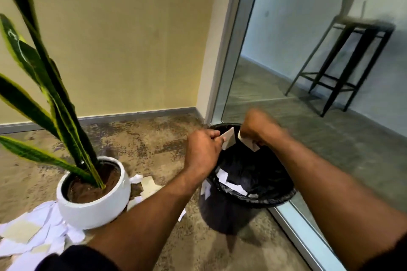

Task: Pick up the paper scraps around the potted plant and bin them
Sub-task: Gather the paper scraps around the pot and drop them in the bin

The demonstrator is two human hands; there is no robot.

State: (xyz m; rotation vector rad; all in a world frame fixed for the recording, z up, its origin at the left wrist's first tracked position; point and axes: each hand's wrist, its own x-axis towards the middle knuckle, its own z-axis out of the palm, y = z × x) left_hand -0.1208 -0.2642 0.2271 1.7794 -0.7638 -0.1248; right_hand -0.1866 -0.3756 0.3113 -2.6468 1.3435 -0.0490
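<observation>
Paper scraps lie heaped around the one potted snake plant, too many to count; about four sit in the single black-lined bin. Left hand and right hand each pinch one torn piece over its mouth: best released low, inside the rim

Nothing here can be read. The paper scraps at the lower left of the frame look plain white and beige, and any print on them is too blurred to make out. The pale scrawled marks on a leaf at the upper left form no letters I can tell. The white pot shows no legible label or brand.
</observation>
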